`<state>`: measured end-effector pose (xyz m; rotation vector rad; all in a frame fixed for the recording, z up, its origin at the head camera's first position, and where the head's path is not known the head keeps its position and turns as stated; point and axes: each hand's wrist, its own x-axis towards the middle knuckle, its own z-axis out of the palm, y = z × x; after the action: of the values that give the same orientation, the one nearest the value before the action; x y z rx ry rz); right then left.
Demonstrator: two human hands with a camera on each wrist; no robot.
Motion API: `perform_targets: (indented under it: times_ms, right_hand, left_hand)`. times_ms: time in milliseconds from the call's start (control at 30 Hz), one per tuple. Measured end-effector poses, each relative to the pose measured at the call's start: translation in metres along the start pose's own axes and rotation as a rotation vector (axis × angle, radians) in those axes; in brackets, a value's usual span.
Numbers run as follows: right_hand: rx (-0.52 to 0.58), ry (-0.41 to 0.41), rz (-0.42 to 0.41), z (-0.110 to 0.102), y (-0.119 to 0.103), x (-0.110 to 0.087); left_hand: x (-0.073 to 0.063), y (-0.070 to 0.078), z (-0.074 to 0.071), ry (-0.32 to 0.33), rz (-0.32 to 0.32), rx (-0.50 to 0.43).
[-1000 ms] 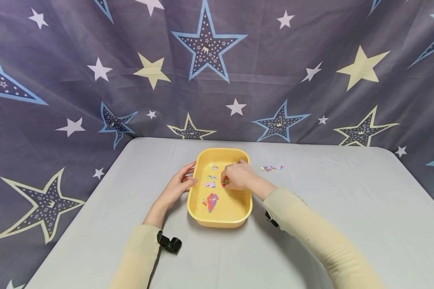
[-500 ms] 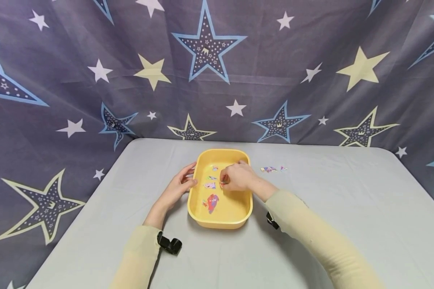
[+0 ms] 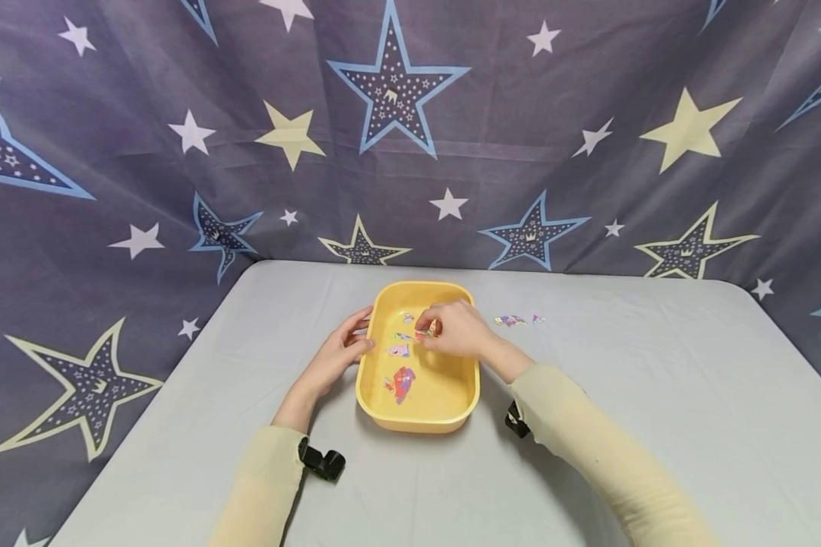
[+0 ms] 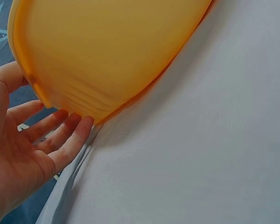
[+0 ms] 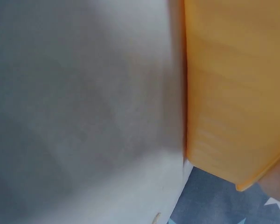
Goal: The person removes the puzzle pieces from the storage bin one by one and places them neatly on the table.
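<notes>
A yellow plastic tub point(image 3: 451, 395) stands on the table in the head view. My left hand point(image 3: 336, 351) holds its left side. In the left wrist view the thumb goes over the rim, and the other fingers point(image 4: 67, 149) lie against the outer wall. Inside the tub, my right hand point(image 3: 456, 328) pinches a small, flat, colourful piece with red on it point(image 3: 421, 334), partly hidden by the fingers. To its left, several flat cartoon pieces lie on the tub floor, among them a red-and-purple one point(image 3: 403, 384) and a pinkish-lilac one point(image 3: 399, 351). The right wrist view shows mostly the tub's outer wall point(image 5: 233, 93).
Beyond the tub's right side, a few more colourful pieces point(image 3: 510, 320) lie on the pale table cover point(image 3: 656, 380). A dark curtain with stars point(image 3: 554, 114) hangs behind the table. Each wrist wears a black camera strap point(image 3: 321, 460).
My right hand has risen slightly and shifted away from me inside the tub, with the small piece between its fingers. The left hand and tub keep their places.
</notes>
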<state>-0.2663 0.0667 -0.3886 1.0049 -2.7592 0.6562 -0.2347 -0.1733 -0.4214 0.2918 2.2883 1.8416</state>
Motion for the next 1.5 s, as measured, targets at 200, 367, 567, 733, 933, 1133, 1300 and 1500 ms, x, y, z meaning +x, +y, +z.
perform_targets:
  times_ms: [200, 367, 567, 733, 933, 1133, 1300, 1500]
  right_hand:
    - [0.045, 0.036, 0.006, -0.003, 0.002, -0.002]
    - [0.067, 0.075, -0.009, -0.011, 0.003, -0.005]
    - [0.087, 0.11, -0.008, -0.021, 0.01, -0.011]
    - [0.08, 0.112, 0.01, -0.028, 0.018, -0.017]
    - [0.065, 0.133, -0.002, -0.04, 0.027, -0.025]
    - [0.066, 0.171, 0.013, -0.052, 0.038, -0.034]
    - [0.041, 0.202, 0.011, -0.06, 0.049, -0.042]
    - [0.029, 0.235, 0.021, -0.066, 0.06, -0.051]
  left_hand:
    - [0.0, -0.001, 0.001, 0.008, 0.015, 0.006]
    - [0.0, -0.001, 0.0, 0.005, 0.014, 0.002]
    - [0.001, -0.003, -0.001, 0.001, 0.003, 0.0]
    - [0.0, -0.002, 0.0, 0.006, 0.002, 0.007]
    - [0.0, -0.002, 0.0, 0.007, 0.003, 0.001]
    - [0.001, -0.001, -0.001, 0.001, -0.004, 0.003]
    - [0.001, 0.0, 0.0, 0.005, 0.002, 0.012]
    - [0.001, -0.001, 0.0, 0.003, 0.016, 0.025]
